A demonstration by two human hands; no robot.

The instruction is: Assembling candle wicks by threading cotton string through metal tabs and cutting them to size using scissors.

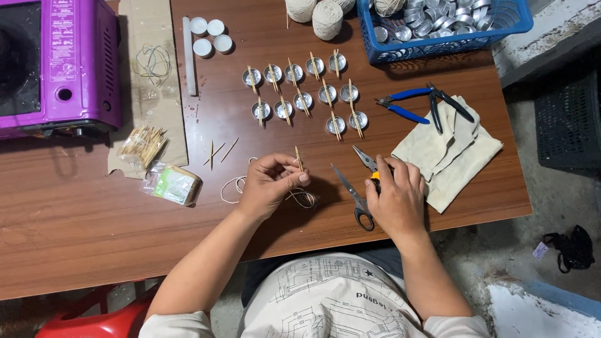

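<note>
Head view. The left hand (269,184) rests above the wooden table (94,213), thumb and fingertips pinched shut on a short wooden stick (299,159) held nearly upright. A length of pale string (300,199) lies looped on the table under and beside this hand; whether it is tied to the stick cannot be told.

The right hand (394,197) lies palm-down on a pair of yellow-handled pliers (366,161), fingers curled over the handles, the metal nose projecting up and left from under the fingers. Scissors (354,199) with black handles lie on the table just left of this hand, touching or nearly touching it.

Beyond the hands, small metal cups (300,94) stand in rows, most with a stick laid across the rim. Blue-handled pliers (404,103) and a black-handled tool (447,103) lie at the edge of a folded cream cloth (451,156). A blue basket (451,34) holds more metal cups. Balls of twine (325,19) sit beside it. A purple stove (56,62) stands at far left, with a bundle of sticks (143,145) near it.
</note>
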